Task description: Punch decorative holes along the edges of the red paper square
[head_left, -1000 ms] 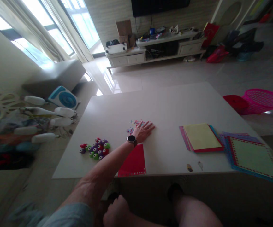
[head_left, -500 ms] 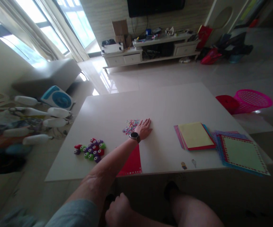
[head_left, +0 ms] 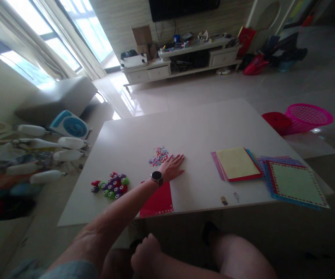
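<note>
My left hand (head_left: 171, 167), with a dark watch on its wrist, lies flat on the white table (head_left: 196, 128), fingers spread, with nothing in it. Its fingers are beside a scattered pile of small colourful pieces (head_left: 159, 155). Below the hand is a red sheet (head_left: 157, 199) with a row of light marks along its lower edge, partly covered by my forearm. Low in the view, off the table, my right hand (head_left: 146, 252) is curled up near my legs; whatever might be inside it is hidden.
Purple, green and red round pieces (head_left: 113, 186) cluster at the left. Stacked coloured papers (head_left: 238, 163) and bordered sheets (head_left: 296, 184) lie at the right, with two small cutouts (head_left: 224, 200) near the front edge. A pink basket (head_left: 308, 118) stands beyond the table.
My left hand has moved slightly nearer to me along the table, uncovering more of the colourful pieces. The camera view has shifted a little. My right hand stays curled.
</note>
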Demonstrator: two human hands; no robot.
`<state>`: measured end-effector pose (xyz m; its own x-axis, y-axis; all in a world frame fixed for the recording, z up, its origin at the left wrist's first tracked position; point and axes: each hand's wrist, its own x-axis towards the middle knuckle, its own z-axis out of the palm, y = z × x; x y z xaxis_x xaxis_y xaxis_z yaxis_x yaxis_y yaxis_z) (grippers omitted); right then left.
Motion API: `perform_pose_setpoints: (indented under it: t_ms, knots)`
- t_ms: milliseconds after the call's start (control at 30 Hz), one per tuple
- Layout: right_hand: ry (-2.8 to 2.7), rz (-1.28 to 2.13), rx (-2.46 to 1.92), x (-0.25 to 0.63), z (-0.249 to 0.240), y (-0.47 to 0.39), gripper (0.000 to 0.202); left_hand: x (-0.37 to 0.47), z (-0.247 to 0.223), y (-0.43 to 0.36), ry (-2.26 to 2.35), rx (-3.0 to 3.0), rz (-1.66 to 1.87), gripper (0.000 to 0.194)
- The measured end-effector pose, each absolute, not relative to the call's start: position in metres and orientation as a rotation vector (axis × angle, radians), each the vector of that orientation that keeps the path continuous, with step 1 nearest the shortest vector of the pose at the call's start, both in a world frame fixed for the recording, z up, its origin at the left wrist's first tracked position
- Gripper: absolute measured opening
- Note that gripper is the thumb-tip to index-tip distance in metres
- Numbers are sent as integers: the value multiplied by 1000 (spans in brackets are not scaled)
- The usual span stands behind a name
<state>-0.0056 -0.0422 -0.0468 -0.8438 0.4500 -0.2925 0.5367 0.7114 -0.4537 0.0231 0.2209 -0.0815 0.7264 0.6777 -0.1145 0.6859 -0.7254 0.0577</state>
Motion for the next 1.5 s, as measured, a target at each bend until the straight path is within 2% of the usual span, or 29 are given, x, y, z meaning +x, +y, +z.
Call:
perform_pose_setpoints:
  t_ms: [133,200,300,433,667,933,1133,1267,1367,1500]
  knots:
    - [2535,-860,639,2,-27,-32,37,4,-81,233,1569,2663,-116,77]
    - [2477,-901,623,6,-19,-28,40,-4,-79,235,1633,2654,-66,81]
    - [2434,-962,646,8,-13,-25,42,-7,-78,225,1355,2794,-28,80]
    - [2422,-1015,671,4,-11,-24,40,-2,-80,208,863,2883,-157,77]
    - [2453,-1050,710,3,-6,-26,37,-23,-73,221,1331,2805,-109,81]
    - [2432,-1036,658,5,5,-23,42,-46,-68,199,792,2936,-241,79]
    - [2474,-1060,709,3,5,-25,36,-69,-69,219,1055,2946,-207,83]
    - [2485,-986,693,3,7,-25,31,-75,-65,211,806,2982,-248,81]
    - [2465,-974,652,4,10,-23,35,-75,-65,206,698,2955,-283,78]
    - [2451,-984,592,4,13,-18,42,-73,-61,217,996,2891,-228,79]
